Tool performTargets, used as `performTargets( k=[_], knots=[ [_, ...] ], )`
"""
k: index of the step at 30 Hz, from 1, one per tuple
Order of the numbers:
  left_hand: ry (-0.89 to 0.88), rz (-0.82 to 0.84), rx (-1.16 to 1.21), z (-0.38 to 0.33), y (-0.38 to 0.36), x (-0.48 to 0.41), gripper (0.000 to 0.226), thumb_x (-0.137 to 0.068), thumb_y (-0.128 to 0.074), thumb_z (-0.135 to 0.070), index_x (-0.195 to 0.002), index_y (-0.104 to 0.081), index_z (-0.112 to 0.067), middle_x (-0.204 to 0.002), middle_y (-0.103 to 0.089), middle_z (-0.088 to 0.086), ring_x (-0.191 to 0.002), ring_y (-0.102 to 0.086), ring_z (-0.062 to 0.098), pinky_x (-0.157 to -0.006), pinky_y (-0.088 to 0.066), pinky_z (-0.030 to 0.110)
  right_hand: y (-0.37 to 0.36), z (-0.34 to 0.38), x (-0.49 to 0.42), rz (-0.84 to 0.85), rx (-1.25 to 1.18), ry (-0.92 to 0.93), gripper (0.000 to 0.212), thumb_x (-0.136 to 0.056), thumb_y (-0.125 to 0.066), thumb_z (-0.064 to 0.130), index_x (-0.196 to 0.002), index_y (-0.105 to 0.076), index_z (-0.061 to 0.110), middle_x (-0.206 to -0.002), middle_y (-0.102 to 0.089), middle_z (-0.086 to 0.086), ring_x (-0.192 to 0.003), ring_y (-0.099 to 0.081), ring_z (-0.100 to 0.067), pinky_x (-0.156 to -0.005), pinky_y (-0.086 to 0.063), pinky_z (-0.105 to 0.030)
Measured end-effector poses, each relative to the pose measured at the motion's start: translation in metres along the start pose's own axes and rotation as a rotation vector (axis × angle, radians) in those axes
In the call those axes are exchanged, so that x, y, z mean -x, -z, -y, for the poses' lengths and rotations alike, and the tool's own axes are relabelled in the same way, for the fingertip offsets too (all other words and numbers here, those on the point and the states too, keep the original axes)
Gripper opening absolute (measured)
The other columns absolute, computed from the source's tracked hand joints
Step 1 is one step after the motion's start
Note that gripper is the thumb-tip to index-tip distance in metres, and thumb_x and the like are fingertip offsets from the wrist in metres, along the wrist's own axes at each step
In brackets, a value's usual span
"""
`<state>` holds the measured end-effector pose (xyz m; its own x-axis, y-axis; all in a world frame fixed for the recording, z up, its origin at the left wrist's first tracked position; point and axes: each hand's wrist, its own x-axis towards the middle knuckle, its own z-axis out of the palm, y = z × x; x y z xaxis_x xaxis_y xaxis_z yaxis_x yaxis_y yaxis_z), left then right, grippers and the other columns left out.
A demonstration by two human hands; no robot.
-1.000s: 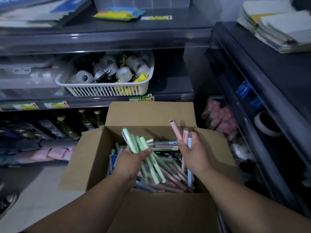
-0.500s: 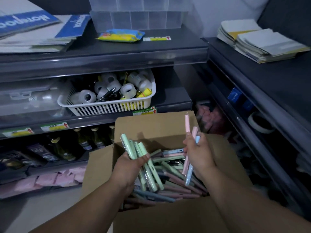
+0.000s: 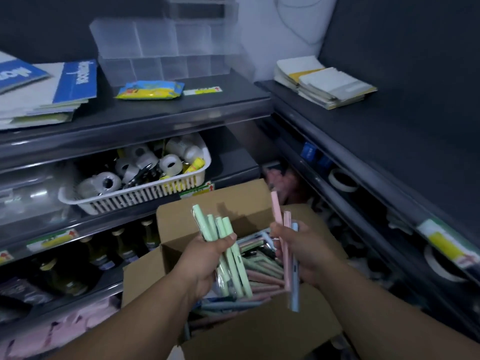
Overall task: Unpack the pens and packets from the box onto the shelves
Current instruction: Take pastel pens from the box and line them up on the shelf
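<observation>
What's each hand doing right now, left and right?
Left hand: closed on a bunch of green pens, above the box.
Right hand: closed on pink and blue pens.

left hand (image 3: 205,261), right hand (image 3: 310,253) raised, pens (image 3: 222,231) lifted

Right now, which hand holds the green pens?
The left hand grips the green pens; the right hand grips two pink pens and a blue pen.
</observation>
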<state>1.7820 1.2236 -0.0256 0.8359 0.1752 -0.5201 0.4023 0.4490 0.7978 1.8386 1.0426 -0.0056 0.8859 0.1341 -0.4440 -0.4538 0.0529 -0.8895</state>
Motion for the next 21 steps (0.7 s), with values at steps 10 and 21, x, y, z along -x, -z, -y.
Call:
performTargets(
  k=[10,21],
  knots=[
    [0.036,0.348,-0.256,0.029,-0.176,0.057,0.015,-0.086,-0.067,-0.006,-0.1,-0.063,-0.006,-0.079,-0.072,0.013,-0.072,-0.069,0.03,-0.063,-0.056,0.038,0.174,0.022,0.13,-0.362,-0.113,0.108,0.016,-0.088,-0.067,0.011,-0.1,-0.063,0.001,-0.069,-0.069,-0.009,-0.059,-0.064,-0.017,-0.057,-0.055,-0.028],
    [0.074,0.809,-0.487,0.184,-0.384,0.277,0.015,-0.088,-0.063,-0.003,-0.104,-0.061,-0.002,-0.089,-0.07,0.019,-0.077,-0.067,0.031,-0.067,-0.056,0.04,0.386,-0.055,0.401,-0.769,-0.333,0.28,0.009,-0.087,-0.067,0.012,-0.094,-0.062,0.009,-0.075,-0.071,-0.005,-0.062,-0.066,-0.015,-0.057,-0.054,-0.028]
  ],
)
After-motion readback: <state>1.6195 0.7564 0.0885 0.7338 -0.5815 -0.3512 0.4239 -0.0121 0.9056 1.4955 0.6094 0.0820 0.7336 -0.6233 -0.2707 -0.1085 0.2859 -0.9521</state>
